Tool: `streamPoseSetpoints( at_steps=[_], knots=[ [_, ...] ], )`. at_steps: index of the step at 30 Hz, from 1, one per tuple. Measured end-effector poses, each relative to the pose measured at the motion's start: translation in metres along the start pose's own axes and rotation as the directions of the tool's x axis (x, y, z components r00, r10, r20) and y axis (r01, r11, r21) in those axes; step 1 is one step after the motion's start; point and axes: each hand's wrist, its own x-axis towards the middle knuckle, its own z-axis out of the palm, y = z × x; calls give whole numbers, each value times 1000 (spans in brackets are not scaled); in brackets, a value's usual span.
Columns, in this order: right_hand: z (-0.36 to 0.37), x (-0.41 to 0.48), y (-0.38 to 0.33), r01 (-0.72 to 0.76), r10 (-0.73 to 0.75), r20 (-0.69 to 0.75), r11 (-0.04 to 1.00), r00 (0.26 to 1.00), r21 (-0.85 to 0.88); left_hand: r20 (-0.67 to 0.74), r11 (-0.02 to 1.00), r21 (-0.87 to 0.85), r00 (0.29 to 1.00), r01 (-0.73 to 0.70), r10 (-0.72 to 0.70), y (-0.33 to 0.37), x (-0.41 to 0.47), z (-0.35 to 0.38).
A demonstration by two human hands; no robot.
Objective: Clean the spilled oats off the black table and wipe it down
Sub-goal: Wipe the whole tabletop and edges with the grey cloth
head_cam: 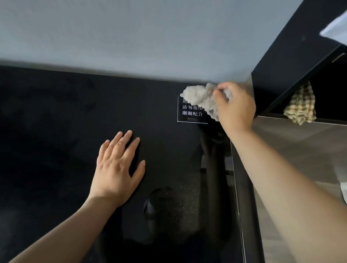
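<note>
Head view: a person's left hand (118, 172) lies flat, fingers straight, on the black table (45, 130). Beyond it to the right, a crumpled pale cloth (201, 98) covers part of a printed sign (190, 113) at the table's far corner, gripped in the right hand (236, 108). A checked rag (300, 108) shows right of that hand.
</note>
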Motion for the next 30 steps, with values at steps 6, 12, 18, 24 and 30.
streamPoseSetpoints(
  at_steps=[6,12,18,24,30],
  knots=[
    [39,55,9,-110,149,152,965,977,-239,-4,1000,-10,1000,-6,6,-1,2,1],
    [28,6,10,27,19,189,971,982,-238,11,1000,11,1000,-3,3,-1,3,1],
    [-26,-87,6,208,-143,333,963,932,-171,33,999,31,999,8,-9,-1,2,-1],
    [-28,-27,-13,128,-122,221,992,968,-13,21,1000,18,1000,5,-5,-1,3,0],
    [47,52,-26,9,21,193,988,981,-152,-17,1000,-7,1000,8,-8,0,3,1]
  ],
)
